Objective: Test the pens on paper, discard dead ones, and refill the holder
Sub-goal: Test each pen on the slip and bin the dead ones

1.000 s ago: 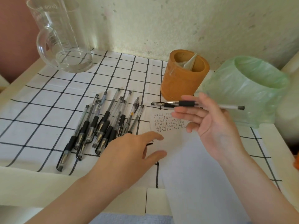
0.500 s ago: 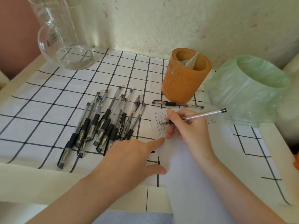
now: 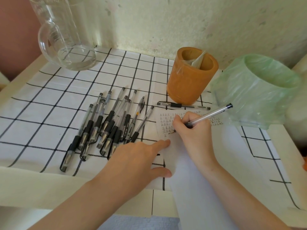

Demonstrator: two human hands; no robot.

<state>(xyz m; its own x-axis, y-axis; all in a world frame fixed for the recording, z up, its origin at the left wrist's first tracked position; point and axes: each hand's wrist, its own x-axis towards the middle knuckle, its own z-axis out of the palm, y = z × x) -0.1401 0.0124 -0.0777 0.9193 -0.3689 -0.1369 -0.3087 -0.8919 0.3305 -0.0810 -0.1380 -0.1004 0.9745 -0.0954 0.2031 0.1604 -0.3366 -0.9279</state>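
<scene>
Testing under way: right hand (image 3: 191,130) pinches clear-barrelled pen (image 3: 209,116) on marked white paper sheet (image 3: 191,176), left hand (image 3: 132,161) flat, steadying it; heap of black-grip pens (image 3: 106,128) seemingly untested, orange cylindrical holder (image 3: 187,85) unfilled

**Head view: one wide-angle camera, facing forward and steeply down.**

The viewpoint sits above the near edge of the table (image 3: 41,188) and faces the wall (image 3: 166,22) at the back. Range is close, with both forearms entering from the bottom of frame. Just below centre are the left hand (image 3: 132,156) and the right hand (image 3: 191,130) with its pen (image 3: 211,114), both on the paper (image 3: 199,188). The jug (image 3: 66,39) is cut off by the frame at top left. The bin (image 3: 255,90) lies near the right border.
</scene>
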